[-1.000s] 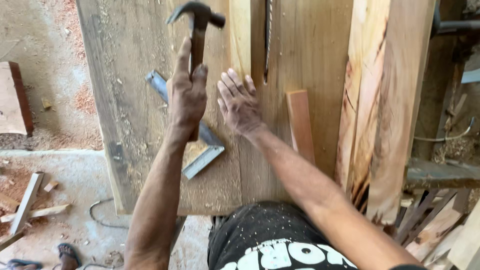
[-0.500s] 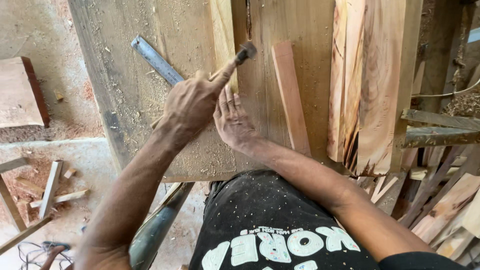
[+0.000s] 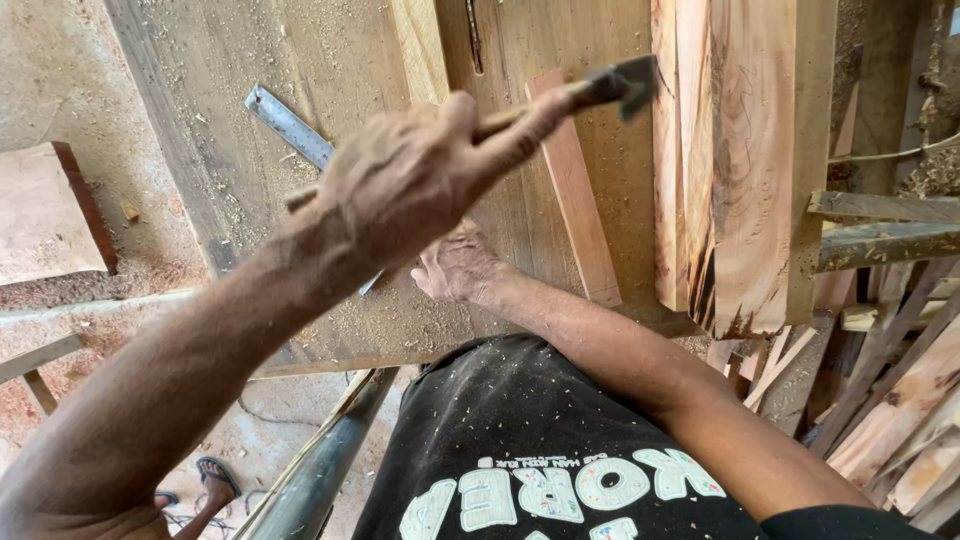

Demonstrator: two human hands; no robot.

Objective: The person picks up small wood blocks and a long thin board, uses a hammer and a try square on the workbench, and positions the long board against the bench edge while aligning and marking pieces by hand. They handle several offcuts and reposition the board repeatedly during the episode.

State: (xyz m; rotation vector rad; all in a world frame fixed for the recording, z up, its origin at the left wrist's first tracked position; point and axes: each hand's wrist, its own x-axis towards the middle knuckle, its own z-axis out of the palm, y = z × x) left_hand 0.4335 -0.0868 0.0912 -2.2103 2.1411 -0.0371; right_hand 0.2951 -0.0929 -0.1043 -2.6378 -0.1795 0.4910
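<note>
My left hand (image 3: 420, 175) grips the wooden handle of a hammer (image 3: 610, 85), raised close to the camera with the dark metal head pointing right. Behind and below it, my right hand (image 3: 458, 268) rests on the sawdust-covered wooden bench top (image 3: 330, 60); its fingers are partly hidden by my left hand, so what they touch is unclear. A narrow reddish wood strip (image 3: 578, 200) lies on the bench just right of my right hand. A metal square ruler (image 3: 288, 122) lies on the bench, partly covered by my left hand.
Rough planks (image 3: 740, 160) lie stacked on the bench's right side. More offcuts (image 3: 900, 400) pile up at the lower right. A wood block (image 3: 50, 215) sits at the left above the dusty floor. A metal pipe (image 3: 320, 465) runs below the bench edge.
The hammer swung down toward the bench, then rose again close to the camera. My right hand stayed on the bench, fingers curling in.
</note>
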